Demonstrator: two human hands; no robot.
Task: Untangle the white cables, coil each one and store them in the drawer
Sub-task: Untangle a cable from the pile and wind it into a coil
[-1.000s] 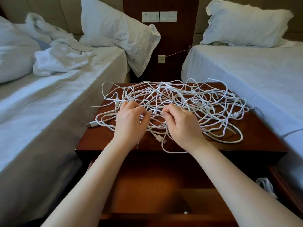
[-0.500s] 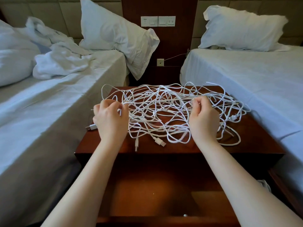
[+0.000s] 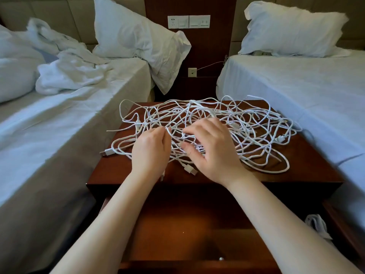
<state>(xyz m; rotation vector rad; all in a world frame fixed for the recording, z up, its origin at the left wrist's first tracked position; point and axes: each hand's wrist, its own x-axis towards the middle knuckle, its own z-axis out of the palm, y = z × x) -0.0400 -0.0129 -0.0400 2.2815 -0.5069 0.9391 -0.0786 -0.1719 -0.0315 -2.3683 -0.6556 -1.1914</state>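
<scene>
Now the tangle of thin white cables covers the top of the dark reddish wooden table. Near the table's front, my left hand pinches a loop of it; my right hand arches half-curled over it, grip unclear.

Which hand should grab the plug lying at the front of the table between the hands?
Probably the right hand: its fingers are spread and free, and the plug lies right by its palm. The left hand is busy pinching a strand of the white cables.
</scene>
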